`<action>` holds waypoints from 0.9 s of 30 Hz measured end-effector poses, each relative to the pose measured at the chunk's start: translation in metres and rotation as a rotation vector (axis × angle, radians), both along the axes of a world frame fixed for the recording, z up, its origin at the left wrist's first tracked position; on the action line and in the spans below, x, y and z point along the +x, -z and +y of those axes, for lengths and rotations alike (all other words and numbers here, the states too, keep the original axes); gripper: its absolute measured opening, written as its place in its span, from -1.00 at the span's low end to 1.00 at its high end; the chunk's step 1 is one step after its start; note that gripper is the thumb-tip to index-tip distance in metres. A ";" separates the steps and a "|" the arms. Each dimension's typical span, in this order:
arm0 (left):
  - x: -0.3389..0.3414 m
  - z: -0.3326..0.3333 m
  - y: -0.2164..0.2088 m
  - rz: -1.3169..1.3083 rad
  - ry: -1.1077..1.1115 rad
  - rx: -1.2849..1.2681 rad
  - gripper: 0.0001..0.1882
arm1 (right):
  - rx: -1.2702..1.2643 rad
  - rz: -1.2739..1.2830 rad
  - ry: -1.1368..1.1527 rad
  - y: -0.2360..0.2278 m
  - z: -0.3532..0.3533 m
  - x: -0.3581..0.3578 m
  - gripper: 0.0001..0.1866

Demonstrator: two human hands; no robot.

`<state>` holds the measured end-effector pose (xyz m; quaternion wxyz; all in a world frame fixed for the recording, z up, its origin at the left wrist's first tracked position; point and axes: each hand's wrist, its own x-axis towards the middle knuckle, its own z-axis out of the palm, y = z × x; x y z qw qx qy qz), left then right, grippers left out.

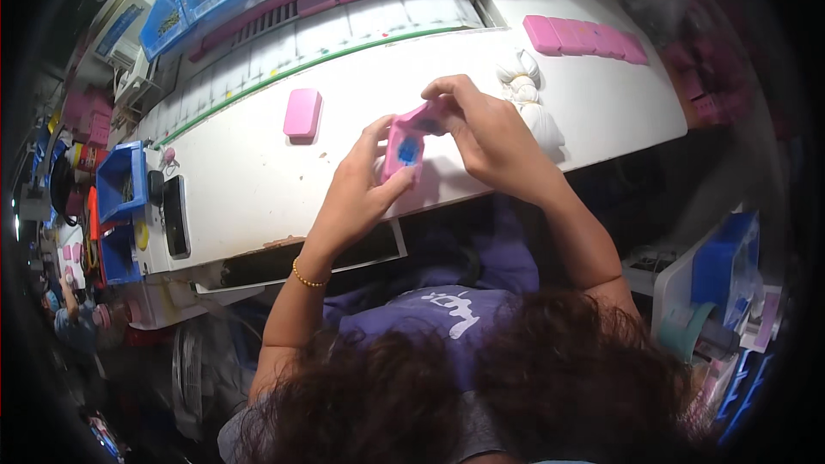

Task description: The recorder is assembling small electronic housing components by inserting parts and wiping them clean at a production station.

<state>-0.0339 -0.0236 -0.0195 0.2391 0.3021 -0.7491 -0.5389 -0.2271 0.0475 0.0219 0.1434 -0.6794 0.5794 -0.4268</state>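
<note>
Over the front of the white table, my left hand holds a small pink box, thumb on its near end and fingers along its left side. The box stands open, with something bright blue inside. My right hand is closed on the raised pink part at the box's far right, which looks like its lid. A dark patch shows beneath those fingers; what it is, I cannot make out. Left of my hands lies a closed pink box, flat on the table.
Several pink boxes form a row at the far right. Nearer lies a tied white bag. A phone rests at the table's left end beside blue bins. Across the back runs a white slatted conveyor with a green edge.
</note>
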 end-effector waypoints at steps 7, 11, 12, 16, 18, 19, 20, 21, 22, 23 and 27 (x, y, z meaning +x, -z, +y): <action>-0.015 -0.017 0.008 0.196 0.211 0.647 -0.39 | 0.065 -0.036 -0.158 -0.013 -0.003 0.003 -0.72; -0.022 -0.014 0.009 0.256 0.287 0.701 -0.35 | 0.247 -0.419 -0.241 -0.004 -0.021 -0.012 -0.75; -0.023 -0.014 0.008 0.248 0.278 0.665 -0.40 | 0.318 -0.499 -0.236 -0.003 -0.022 -0.016 -0.70; -0.023 0.000 0.005 0.103 0.230 0.306 -0.58 | 0.392 -0.652 -0.290 0.005 -0.024 -0.023 -0.66; -0.020 -0.003 0.017 0.071 0.199 0.395 -0.71 | 0.406 -0.661 -0.318 0.010 -0.028 -0.024 -0.70; -0.018 -0.001 0.014 0.066 0.201 0.397 -0.71 | 0.425 -0.669 -0.354 0.011 -0.030 -0.024 -0.73; -0.017 0.000 0.007 0.068 0.182 0.495 -0.72 | 0.424 -0.675 -0.351 0.012 -0.030 -0.022 -0.73; -0.016 0.001 0.002 0.069 0.163 0.592 -0.73 | 0.416 -0.724 -0.349 0.013 -0.032 -0.019 -0.75; -0.017 0.001 0.000 0.067 0.168 0.593 -0.73 | 0.406 -0.770 -0.345 0.013 -0.032 -0.019 -0.75; -0.016 0.000 -0.001 0.099 0.159 0.706 -0.72 | 0.404 -0.771 -0.340 0.014 -0.030 -0.019 -0.75; -0.013 -0.004 -0.002 0.241 0.180 0.932 -0.71 | 0.405 -0.699 -0.292 0.026 -0.020 -0.013 -0.67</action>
